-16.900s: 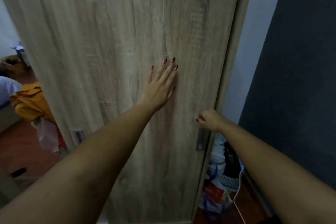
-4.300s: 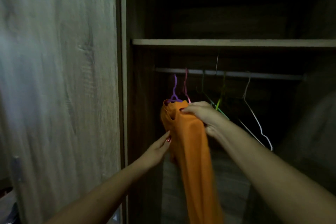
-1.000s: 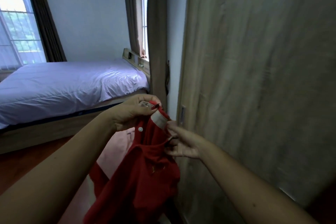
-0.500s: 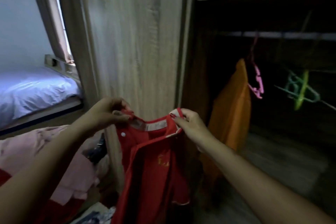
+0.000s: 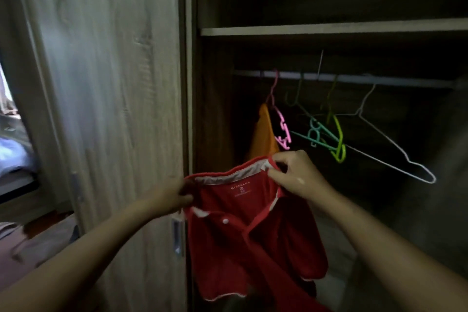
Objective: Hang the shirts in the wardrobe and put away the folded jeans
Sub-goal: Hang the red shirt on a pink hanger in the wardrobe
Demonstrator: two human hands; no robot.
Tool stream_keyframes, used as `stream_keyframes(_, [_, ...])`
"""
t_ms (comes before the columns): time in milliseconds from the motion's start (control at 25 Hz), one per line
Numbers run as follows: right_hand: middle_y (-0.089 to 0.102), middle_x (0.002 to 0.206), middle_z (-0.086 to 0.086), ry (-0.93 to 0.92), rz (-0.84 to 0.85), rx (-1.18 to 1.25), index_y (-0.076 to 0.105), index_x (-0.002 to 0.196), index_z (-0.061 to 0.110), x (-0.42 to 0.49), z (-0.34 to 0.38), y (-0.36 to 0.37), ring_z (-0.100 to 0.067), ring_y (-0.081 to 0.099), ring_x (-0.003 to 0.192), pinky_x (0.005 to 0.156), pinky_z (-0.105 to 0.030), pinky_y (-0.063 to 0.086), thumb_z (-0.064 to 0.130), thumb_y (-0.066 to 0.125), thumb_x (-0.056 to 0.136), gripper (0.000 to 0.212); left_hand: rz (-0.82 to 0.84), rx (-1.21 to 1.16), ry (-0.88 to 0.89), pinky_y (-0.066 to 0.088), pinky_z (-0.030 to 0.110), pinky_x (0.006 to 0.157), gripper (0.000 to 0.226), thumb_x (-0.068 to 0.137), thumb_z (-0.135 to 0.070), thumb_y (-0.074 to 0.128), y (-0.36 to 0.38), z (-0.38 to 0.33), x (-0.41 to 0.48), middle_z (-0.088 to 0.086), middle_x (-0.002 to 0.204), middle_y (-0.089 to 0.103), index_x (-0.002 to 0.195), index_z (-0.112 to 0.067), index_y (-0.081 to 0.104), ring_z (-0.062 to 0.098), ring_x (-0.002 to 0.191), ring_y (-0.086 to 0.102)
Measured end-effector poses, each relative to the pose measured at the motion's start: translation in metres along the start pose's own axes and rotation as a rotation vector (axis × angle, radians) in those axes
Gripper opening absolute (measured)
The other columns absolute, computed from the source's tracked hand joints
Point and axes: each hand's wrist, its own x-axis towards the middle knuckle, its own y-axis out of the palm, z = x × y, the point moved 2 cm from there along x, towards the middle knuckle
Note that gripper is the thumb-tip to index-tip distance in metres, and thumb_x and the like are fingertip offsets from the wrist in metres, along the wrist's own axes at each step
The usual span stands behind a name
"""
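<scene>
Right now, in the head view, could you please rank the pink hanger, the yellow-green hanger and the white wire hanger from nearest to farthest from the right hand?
From the right hand:
1. Pink hanger, just above, beside the orange shirt.
2. Yellow-green hanger, up and to the right.
3. White wire hanger, farthest right on the rail.

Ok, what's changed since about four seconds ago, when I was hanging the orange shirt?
The orange shirt has been let go and now hangs on the rail. Both hands have taken hold of a red shirt: the left hand and right hand pinch its collar, spreading it before the open wardrobe. The empty hangers stayed on the rail.
</scene>
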Motion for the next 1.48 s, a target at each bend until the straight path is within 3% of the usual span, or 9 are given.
stream_keyframes(120, [0.064,0.056,-0.003,0.054,-0.008,-0.162,0.062,0.06,0.014,0.016,-0.012,-0.023,-0.019,0.061,0.052,0.052,-0.041,0.052,0.038,0.056,0.071,0.027,-0.265,-0.021,0.079,0.048,0.022,0.074,0.02,0.086,-0.005,0.057,-0.024,-0.023,0.02,0.004,0.095,0.072,0.098,-0.011,0.072,0.017,0.085,0.067])
stream_keyframes(280, [0.067,0.058,-0.007,0.114,-0.12,-0.13,0.062,0.064,0.017,0.052,-0.017,-0.033,-0.017,0.064,0.048,0.047,-0.029,0.054,0.005,0.06,0.082,0.022,-0.336,0.055,0.213,0.034,0.008,0.079,0.031,0.081,0.004,0.056,-0.048,-0.047,0.046,0.005,0.113,0.068,0.104,-0.01,0.073,0.017,0.102,0.064])
stream_keyframes(480, [0.056,0.101,-0.006,0.216,-0.354,-0.297,0.064,0.097,0.009,0.103,-0.036,-0.028,-0.006,0.05,0.068,0.051,-0.008,0.031,0.008,0.064,0.084,0.012,-0.246,0.03,0.253,0.057,0.023,0.075,0.019,0.088,-0.004,0.057,-0.051,-0.053,0.058,0.006,0.101,0.072,0.099,-0.008,0.073,0.016,0.083,0.071])
stream_keyframes(720, [0.054,0.116,-0.011,0.3,-0.259,-0.04,0.056,0.101,0.02,0.139,-0.055,0.009,-0.021,0.055,0.095,0.062,-0.021,0.043,0.004,0.06,0.085,0.022,-0.193,0.095,0.259,0.059,0.027,0.073,0.015,0.089,-0.01,0.059,-0.058,-0.038,0.057,0.005,0.099,0.073,0.092,-0.006,0.073,0.016,0.08,0.072])
stream_keyframes(920, [0.052,0.128,-0.014,0.404,-0.182,-0.065,0.059,0.122,0.012,0.162,-0.06,0.034,-0.028,0.057,0.111,0.089,-0.035,0.051,0.007,0.058,0.089,0.034,-0.23,0.103,0.248,0.046,0.001,0.066,0.016,0.089,-0.009,0.059,-0.07,-0.025,0.054,0.005,0.097,0.073,0.09,-0.006,0.074,0.011,0.085,0.069])
stream_keyframes(1040, [0.052,0.127,-0.01,0.507,-0.127,-0.044,0.061,0.112,0.013,0.163,-0.07,0.039,-0.025,0.057,0.108,0.085,-0.034,0.053,0.004,0.058,0.088,0.026,-0.198,0.0,0.249,0.055,0.013,0.076,0.02,0.087,-0.003,0.058,-0.075,-0.021,0.055,0.002,0.096,0.074,0.078,-0.011,0.074,0.01,0.087,0.07])
stream_keyframes(1200, [0.051,0.124,-0.01,0.394,-0.424,0.074,0.058,0.096,0.017,0.153,-0.067,0.033,-0.022,0.056,0.105,0.084,-0.032,0.051,-0.002,0.046,0.091,0.023,-0.191,0.0,0.262,0.056,0.018,0.078,0.023,0.088,-0.001,0.057,-0.075,-0.022,0.059,-0.001,0.103,0.073,0.083,-0.013,0.076,0.009,0.091,0.069])
stream_keyframes(1320, [0.051,0.116,-0.009,0.232,-0.582,0.109,0.052,0.108,0.012,0.13,-0.054,0.029,-0.012,0.052,0.09,0.069,-0.02,0.048,-0.004,0.045,0.091,0.025,-0.208,0.235,0.265,0.056,0.026,0.084,0.019,0.092,-0.011,0.055,-0.064,-0.026,0.066,0.001,0.109,0.069,0.101,-0.015,0.071,0.014,0.097,0.066])
stream_keyframes(1480, [0.055,0.082,0.002,0.17,-0.689,0.282,0.042,0.12,0.004,0.072,-0.069,0.052,-0.001,0.054,0.063,0.052,-0.007,0.043,-0.003,0.053,0.089,0.034,-0.249,0.32,0.32,0.056,0.032,0.08,0.02,0.091,-0.018,0.055,-0.054,-0.035,0.069,0.001,0.109,0.065,0.107,-0.017,0.067,0.016,0.098,0.065])
